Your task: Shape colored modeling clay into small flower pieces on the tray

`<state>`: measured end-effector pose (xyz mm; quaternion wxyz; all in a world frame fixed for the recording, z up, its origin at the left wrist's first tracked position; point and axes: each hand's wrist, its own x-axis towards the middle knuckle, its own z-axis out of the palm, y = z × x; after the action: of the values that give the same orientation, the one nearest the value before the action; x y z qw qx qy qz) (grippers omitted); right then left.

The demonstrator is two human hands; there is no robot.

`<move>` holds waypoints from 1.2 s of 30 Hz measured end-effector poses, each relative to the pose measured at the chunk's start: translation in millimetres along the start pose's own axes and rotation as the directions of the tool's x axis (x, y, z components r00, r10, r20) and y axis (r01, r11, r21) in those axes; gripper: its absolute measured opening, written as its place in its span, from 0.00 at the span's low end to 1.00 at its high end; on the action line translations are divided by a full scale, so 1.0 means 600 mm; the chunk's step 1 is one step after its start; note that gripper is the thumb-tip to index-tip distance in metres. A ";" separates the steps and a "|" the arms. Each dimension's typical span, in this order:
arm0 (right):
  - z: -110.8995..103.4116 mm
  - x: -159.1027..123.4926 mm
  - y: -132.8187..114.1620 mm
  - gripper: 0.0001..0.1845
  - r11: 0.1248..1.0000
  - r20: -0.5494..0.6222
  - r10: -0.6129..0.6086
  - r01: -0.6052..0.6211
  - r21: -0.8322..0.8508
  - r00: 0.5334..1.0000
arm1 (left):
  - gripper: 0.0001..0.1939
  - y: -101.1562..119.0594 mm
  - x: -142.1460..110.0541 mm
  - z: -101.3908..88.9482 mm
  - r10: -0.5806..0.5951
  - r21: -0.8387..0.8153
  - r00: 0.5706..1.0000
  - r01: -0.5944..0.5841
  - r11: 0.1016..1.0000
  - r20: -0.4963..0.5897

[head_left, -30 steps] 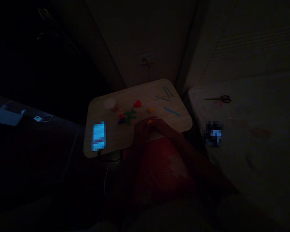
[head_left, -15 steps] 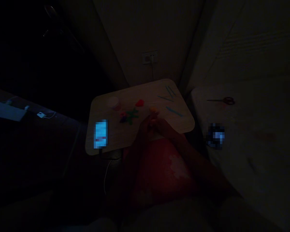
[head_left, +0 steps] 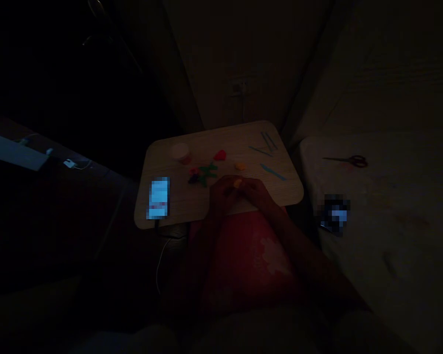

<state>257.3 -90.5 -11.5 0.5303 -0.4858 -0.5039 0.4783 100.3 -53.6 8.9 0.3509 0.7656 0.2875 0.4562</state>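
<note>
The picture is very dark. A small orange lump of what looks like modelling clay shows between the fingertips of my two hands, just over the front part of the small table. My left hand is closed with its fingers curled against the lump. From the other side, my right hand pinches it too. Just beyond my hands lies another orange lump. A red lump sits farther back. To the left are a green branched piece, a pink piece and a dark piece.
On the wooden tabletop stand a pale tub and a lit phone. Thin blue sticks and a blue knife-like tool lie at the right. Scissors rest on the pale surface beyond the table.
My hands were pressed together; now their fingertips meet around the orange lump, which has come into sight. The second orange lump is less covered. The whole view has shifted slightly.
</note>
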 end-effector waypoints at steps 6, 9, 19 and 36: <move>0.000 -0.001 -0.008 0.29 1.000 -0.021 0.007 -0.008 -0.017 1.000 | 0.15 -0.007 -0.006 0.009 0.052 0.069 0.998 -0.050 0.996 -0.023; -0.003 0.000 -0.009 0.27 0.999 -0.046 -0.008 0.006 -0.033 0.999 | 0.16 -0.008 -0.004 0.011 0.067 0.041 0.997 -0.068 0.997 0.035; -0.010 0.001 -0.006 0.28 0.997 0.010 0.018 -0.019 0.070 1.000 | 0.20 -0.004 -0.003 0.007 -0.011 -0.010 0.990 0.012 1.000 0.141; -0.009 0.003 0.000 0.29 0.998 0.049 -0.041 0.043 -0.044 0.998 | 0.21 0.000 -0.001 0.009 0.058 0.020 0.991 -0.061 0.998 0.121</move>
<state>262.5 -88.7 -11.3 0.5169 -0.4753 -0.5374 0.4670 105.1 -55.3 6.5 0.3448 0.8041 0.2481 0.4160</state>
